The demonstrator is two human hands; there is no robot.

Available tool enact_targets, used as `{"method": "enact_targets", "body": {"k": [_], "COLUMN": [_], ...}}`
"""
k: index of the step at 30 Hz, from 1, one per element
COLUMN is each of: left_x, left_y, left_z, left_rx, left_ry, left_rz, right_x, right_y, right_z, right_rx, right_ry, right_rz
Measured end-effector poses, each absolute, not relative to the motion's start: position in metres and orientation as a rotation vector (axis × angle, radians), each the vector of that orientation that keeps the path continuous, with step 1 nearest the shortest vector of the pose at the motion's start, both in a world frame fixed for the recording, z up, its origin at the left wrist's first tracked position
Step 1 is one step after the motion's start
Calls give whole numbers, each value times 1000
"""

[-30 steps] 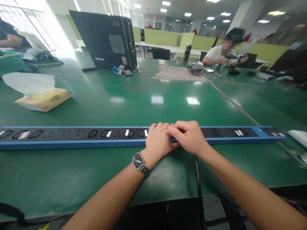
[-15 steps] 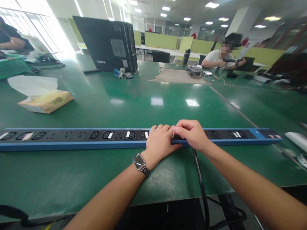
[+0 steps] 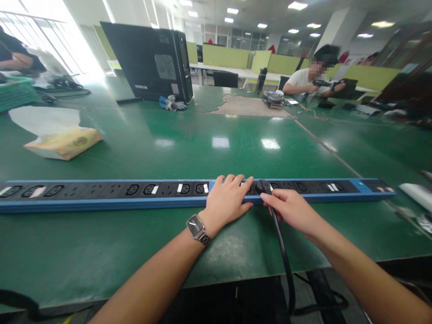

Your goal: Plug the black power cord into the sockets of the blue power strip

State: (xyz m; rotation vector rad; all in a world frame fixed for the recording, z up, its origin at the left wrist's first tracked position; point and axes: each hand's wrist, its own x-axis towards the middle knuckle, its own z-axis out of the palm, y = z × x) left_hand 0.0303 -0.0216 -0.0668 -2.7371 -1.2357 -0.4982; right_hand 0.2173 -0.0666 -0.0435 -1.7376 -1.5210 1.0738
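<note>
A long blue power strip with black sockets and white stickers lies across the green table. My left hand rests flat over its middle, fingers spread and holding nothing, with a metal-banded watch on the wrist. Just to its right, a black power plug sits at one of the sockets. My right hand has its thumb and fingers closed around the plug's cord end. From there the black cord hangs down over the table's near edge.
A tissue pack lies at left. Farther back stand a black computer case, grey-blue gloves and a dark bottle. A person sits across the table holding a dark object. A green basket is at far left.
My right hand has moved right and down, away from my left fingers, onto the cord end of the plug, which now shows. My left hand's fingers have spread on the strip.
</note>
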Motion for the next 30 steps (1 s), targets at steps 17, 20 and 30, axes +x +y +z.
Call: {"method": "enact_targets", "body": {"k": [17,20,30], "left_x": [31,31,31], "left_y": [-21,-21,-20], "left_z": [-66,-66,-67], "left_rx": [-2738,-2728,-2735], "left_ry": [-1252,-1256,-1258], "left_rz": [-432,-423,-442], "right_x": [213,229,335], "right_y": [-81,-82,-88], "right_z": [-27,-3,-28], "right_rx": [-1155,-1119,-1615], "right_ry": [-1132,-1079,-660], "right_rz": [1273,1207,1059]}}
